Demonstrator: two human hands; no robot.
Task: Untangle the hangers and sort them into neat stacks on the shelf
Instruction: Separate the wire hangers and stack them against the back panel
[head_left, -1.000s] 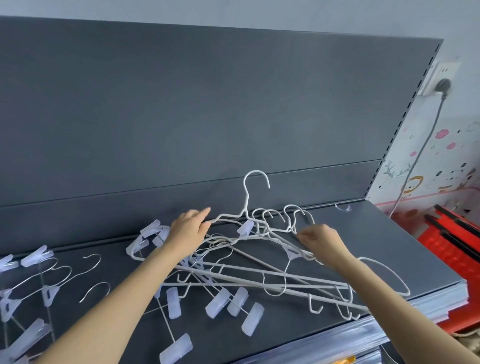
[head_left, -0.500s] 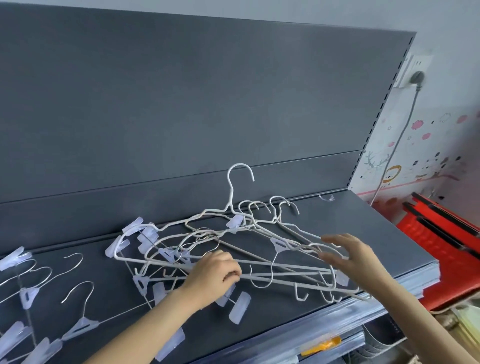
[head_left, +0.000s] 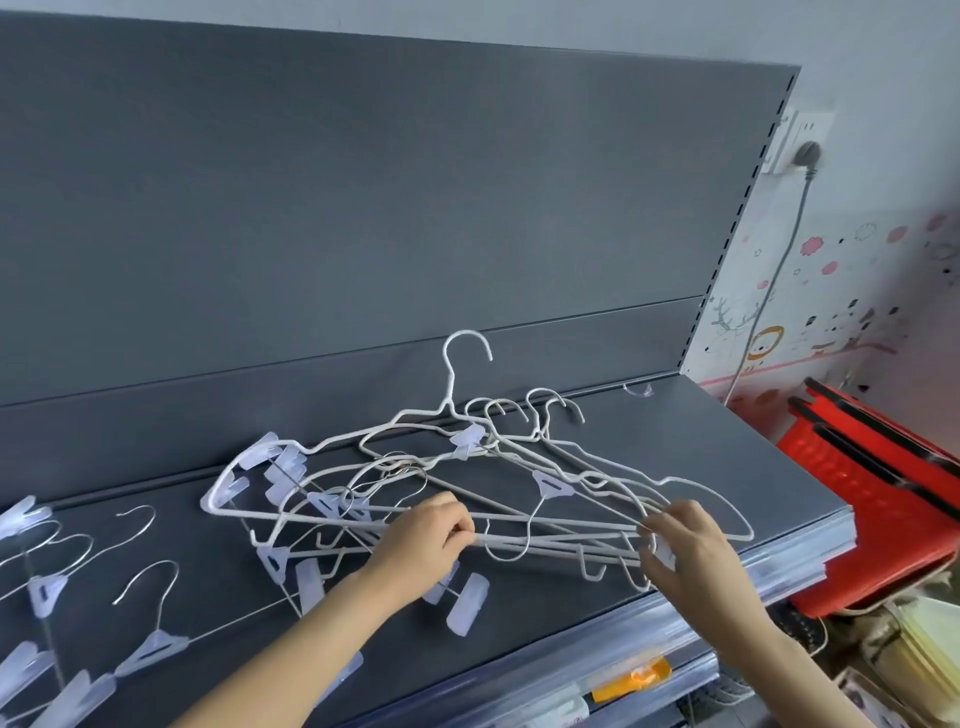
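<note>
gripping the tangle of white hangers (head_left: 550, 486), the left hand (head_left: 421, 545) curls fingers and thumb round the lower bars near the middle, while the right hand (head_left: 680, 551) pinches the bars' right ends. the tangle lies in the middle of the dark grey shelf (head_left: 701, 467), one hook standing up against the back panel (head_left: 363, 234). separate clip hangers (head_left: 47, 590) lie spread at the shelf's left end. a red basket (head_left: 878, 499) sits off to the right.
</note>
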